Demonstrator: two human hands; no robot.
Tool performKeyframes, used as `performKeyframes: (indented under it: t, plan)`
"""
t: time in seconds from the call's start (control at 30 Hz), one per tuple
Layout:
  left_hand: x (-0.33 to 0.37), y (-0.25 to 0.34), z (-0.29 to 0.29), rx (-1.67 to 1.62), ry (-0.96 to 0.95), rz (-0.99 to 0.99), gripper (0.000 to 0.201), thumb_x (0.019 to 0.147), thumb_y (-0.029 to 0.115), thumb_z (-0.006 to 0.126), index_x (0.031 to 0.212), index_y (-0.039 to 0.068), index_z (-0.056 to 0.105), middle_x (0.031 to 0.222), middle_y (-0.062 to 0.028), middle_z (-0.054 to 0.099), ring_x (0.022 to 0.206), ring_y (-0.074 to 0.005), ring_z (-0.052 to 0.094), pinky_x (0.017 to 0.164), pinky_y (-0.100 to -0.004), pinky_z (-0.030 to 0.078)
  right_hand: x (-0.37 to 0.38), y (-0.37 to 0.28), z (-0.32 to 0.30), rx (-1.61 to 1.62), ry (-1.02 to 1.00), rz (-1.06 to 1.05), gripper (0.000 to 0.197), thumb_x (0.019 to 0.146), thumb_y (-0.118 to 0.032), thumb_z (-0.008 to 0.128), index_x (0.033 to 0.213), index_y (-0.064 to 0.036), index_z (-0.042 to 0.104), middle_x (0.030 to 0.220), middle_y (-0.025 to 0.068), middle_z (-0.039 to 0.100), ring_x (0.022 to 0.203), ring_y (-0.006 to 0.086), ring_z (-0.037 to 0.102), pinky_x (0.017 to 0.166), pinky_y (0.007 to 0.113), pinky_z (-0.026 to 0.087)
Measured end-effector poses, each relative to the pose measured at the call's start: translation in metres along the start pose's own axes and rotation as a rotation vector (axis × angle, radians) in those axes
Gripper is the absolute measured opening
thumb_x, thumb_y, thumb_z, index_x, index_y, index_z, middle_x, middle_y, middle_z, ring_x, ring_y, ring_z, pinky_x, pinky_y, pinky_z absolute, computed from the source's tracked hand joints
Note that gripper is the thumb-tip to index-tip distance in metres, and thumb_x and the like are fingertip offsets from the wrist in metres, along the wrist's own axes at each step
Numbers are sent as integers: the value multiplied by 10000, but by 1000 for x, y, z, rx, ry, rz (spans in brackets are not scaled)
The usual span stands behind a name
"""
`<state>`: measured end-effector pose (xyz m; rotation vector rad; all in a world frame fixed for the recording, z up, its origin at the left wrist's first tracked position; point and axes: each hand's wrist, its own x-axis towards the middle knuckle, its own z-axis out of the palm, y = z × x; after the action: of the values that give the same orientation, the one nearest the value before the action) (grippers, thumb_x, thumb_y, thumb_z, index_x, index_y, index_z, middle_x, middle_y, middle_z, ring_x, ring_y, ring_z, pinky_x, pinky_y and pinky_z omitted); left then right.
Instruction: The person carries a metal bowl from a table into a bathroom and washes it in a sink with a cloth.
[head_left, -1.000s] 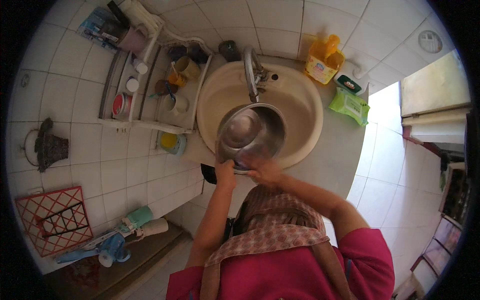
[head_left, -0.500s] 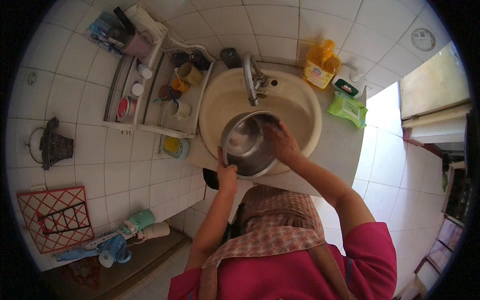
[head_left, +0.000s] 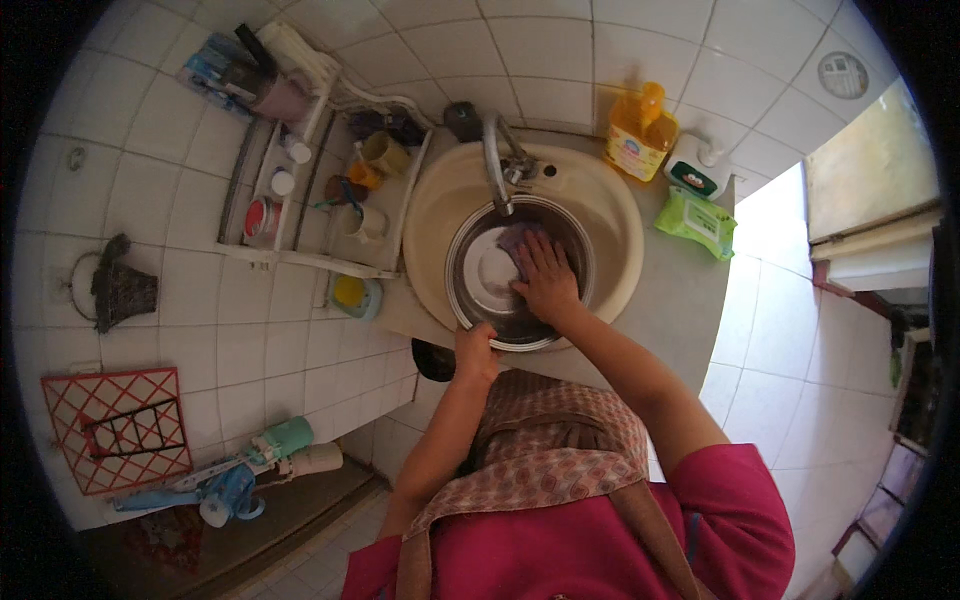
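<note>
A round stainless steel basin [head_left: 490,268] sits in the beige washbasin [head_left: 424,185] under the curved metal tap [head_left: 494,155]. My left hand [head_left: 476,350] is closed on the near left part of its rim. Inside it, my right hand [head_left: 545,275] lies flat with the fingers spread, pressing a dark purplish cloth [head_left: 515,238] against the right side of the bottom. Part of the cloth is hidden beneath that hand. No water shows running from the tap.
On the counter's right are a yellow pump bottle [head_left: 640,135], a white-and-green bottle [head_left: 696,165] and a green wipes pack [head_left: 697,220]. A white shelf [head_left: 345,262] with cups stands left, near a dish with a yellow sponge [head_left: 350,292]. A dark object [head_left: 462,120] stands behind the tap.
The basin has gone from tilted to nearly level and lower in the washbasin. My right hand has moved from its right inner wall toward the bottom, where the cloth now shows.
</note>
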<state>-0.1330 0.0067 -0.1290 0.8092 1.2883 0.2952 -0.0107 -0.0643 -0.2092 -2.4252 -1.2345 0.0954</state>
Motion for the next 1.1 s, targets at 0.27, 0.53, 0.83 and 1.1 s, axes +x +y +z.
performKeyframes:
  t: [0.27,0.53,0.83,1.1]
  plan:
    - [10,-2,-20,16,-131,-61,447,701,-41,473,1136,21,387,861,-92,465,698,-244,504,593,-398,464,0,-31,-3,362,-305,-249,542,881,-309,415,1311,15,349,1449,167,173,1338,369,124,1058,532,118]
    - [25,-8,-18,124,1,193,506,698,-38,476,1185,34,359,945,-118,467,819,-271,531,655,-435,487,-30,-30,-13,-9,-466,28,505,798,-323,470,1210,-31,493,1337,155,381,1269,329,290,1060,486,158]
    - [15,-18,-22,27,-33,62,537,743,-24,476,1244,47,296,1085,-165,426,887,-317,520,684,-471,484,-29,20,-51,-439,-93,-15,404,799,-257,504,1177,-122,542,1318,59,396,1318,259,214,1037,603,121]
    - [-15,14,2,218,-135,17,330,774,28,521,1078,-28,405,907,-136,492,734,-262,551,600,-415,496,34,35,-62,-241,400,-2,317,784,-89,494,1097,-89,542,1367,80,333,1309,235,256,1032,559,199]
